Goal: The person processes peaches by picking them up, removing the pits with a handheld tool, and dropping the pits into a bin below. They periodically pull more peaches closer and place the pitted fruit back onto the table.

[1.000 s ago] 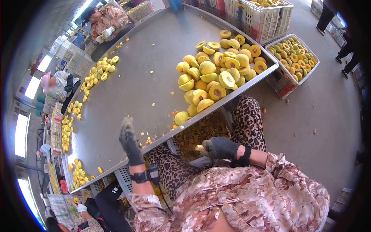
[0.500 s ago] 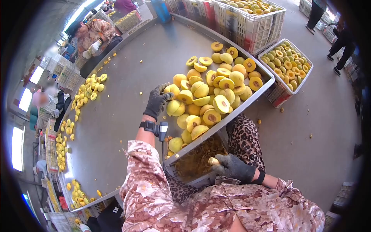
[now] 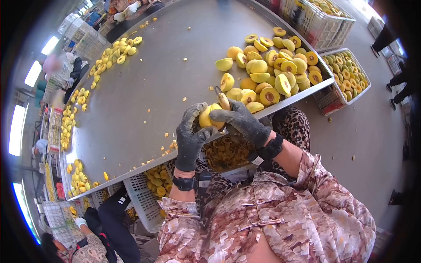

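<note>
My left hand (image 3: 191, 138), in a dark grey glove, is closed around a yellow peach (image 3: 206, 117) above the table's near edge. My right hand (image 3: 245, 123), gloved the same way, grips a small tool with a pale handle (image 3: 224, 101) and a thin dark metal end pointing up. Its thumb presses on the peach, so both hands touch the fruit. Beyond my right hand lies a pile of halved yellow peaches (image 3: 269, 95), many with brown pit cavities facing up. Fingers hide part of the peach.
The metal table (image 3: 153, 65) has a raised rim. Below it are a bin of curved brown-yellow scraps (image 3: 228, 154) and a white basket (image 3: 141, 204) of peach pieces. A full crate (image 3: 367, 90) stands at right. Co-workers sit around the table; one gloved hand (image 3: 80, 222) shows lower left.
My left hand has come back from the pile with a peach. My right hand has risen from beside the bin to meet it, with the tool. The view has shifted.
</note>
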The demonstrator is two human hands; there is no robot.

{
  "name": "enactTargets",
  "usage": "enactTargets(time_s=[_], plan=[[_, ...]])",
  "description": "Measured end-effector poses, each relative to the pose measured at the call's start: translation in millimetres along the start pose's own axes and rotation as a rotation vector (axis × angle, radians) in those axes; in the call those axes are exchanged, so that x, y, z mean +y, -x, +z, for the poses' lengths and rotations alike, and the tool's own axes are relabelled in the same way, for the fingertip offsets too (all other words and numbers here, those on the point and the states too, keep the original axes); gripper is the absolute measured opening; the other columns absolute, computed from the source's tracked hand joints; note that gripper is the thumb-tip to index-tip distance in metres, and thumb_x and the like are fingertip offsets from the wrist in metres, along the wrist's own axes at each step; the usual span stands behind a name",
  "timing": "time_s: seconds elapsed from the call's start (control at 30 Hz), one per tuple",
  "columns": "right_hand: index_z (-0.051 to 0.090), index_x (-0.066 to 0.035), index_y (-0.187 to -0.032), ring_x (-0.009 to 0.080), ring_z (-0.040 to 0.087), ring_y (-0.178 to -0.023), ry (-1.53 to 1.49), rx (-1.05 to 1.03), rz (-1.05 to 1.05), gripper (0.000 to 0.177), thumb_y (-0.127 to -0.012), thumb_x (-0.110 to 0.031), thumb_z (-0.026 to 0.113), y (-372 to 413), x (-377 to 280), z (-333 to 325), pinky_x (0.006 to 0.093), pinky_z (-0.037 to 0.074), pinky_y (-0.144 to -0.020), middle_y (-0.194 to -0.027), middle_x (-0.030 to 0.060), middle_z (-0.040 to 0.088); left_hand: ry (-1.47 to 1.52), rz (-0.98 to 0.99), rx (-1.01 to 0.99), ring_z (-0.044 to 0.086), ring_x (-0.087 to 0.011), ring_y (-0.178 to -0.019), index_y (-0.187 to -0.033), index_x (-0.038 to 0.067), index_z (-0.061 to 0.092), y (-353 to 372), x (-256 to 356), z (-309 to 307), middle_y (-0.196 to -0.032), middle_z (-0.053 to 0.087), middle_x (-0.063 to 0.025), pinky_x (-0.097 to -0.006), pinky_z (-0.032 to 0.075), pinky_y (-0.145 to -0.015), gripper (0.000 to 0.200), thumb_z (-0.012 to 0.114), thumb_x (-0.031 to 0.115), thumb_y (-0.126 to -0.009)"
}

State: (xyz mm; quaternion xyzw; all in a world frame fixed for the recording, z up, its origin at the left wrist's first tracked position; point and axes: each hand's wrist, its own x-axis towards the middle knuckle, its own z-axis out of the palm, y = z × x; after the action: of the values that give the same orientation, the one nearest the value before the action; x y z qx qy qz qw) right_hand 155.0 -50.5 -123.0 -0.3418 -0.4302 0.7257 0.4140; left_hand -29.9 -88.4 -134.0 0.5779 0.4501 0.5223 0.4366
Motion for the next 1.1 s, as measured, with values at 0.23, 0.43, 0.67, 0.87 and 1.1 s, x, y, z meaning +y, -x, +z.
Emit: enactTargets(time_s=[0.23, 0.43, 0.67, 0.87, 1.1], plan=[[0.056, 0.000, -0.127, 0.0109, 0.047, -0.043, -0.521, -0.386, 0.112, 0.047, -0.092, -0.029, 0.069, 4.2, 6.5, 5.4, 0.0269, 0.045, -0.038, -0.071, 0.0079, 0.059, 0.861, -0.157, 0.234, 0.067, -0.0259, -0.113, -0.138, -0.001, 0.055, 39.2, -3.4, -17.6, -0.128, 0.064, -0.0176, -0.0352, 0.058, -0.097, 0.050, 0.072, 0.018, -0.095], [0.059, -0.002, -0.122, 0.0277, 0.067, -0.065, 0.808, -0.261, -0.169, 0.044, -0.093, -0.032, 0.070, -13.5, -10.2, 2.7, 0.0392, 0.054, -0.060, -0.079, 0.0145, 0.068, 0.948, -0.190, 0.368, 0.066, -0.0320, -0.117, -0.138, -0.001, 0.053, 57.8, -1.0, -38.2, -0.130, 0.063, -0.0195, -0.0393, 0.055, -0.103, 0.042, 0.060, 0.023, -0.105], [0.061, -0.003, -0.114, 0.0295, 0.070, -0.070, 0.985, 0.013, -0.277, 0.030, -0.097, -0.027, 0.067, -2.3, -4.6, 18.4, 0.0438, 0.054, -0.066, -0.082, 0.0154, 0.071, 0.569, -0.034, 0.370, 0.056, -0.0249, -0.132, -0.153, 0.002, 0.042, 53.6, 19.8, -16.6, -0.148, 0.053, -0.0154, -0.0354, 0.052, -0.106, 0.057, 0.058, 0.028, -0.105], [0.061, -0.007, -0.109, 0.0018, 0.042, -0.045, -0.109, 0.012, 0.219, 0.025, -0.100, -0.029, 0.066, 29.1, -17.4, 27.5, 0.0187, 0.034, -0.038, -0.072, -0.0019, 0.057, 0.225, 0.088, 0.014, 0.052, -0.0226, -0.136, -0.158, 0.001, 0.034, 39.9, 28.9, 13.4, -0.154, 0.048, -0.0142, -0.0354, 0.045, -0.113, 0.073, 0.071, 0.019, -0.096], [0.062, 0.001, -0.103, 0.0121, 0.055, -0.070, 0.206, 0.027, -0.074, 0.027, -0.103, -0.026, 0.061, 53.9, 12.0, 13.1, 0.0298, 0.046, -0.062, -0.080, 0.0072, 0.064, 0.589, -0.019, 0.176, 0.051, -0.0247, -0.136, -0.154, 0.000, 0.039, 38.7, 24.3, 37.5, -0.152, 0.049, -0.0151, -0.0378, 0.042, -0.116, 0.061, 0.061, 0.029, -0.104]])
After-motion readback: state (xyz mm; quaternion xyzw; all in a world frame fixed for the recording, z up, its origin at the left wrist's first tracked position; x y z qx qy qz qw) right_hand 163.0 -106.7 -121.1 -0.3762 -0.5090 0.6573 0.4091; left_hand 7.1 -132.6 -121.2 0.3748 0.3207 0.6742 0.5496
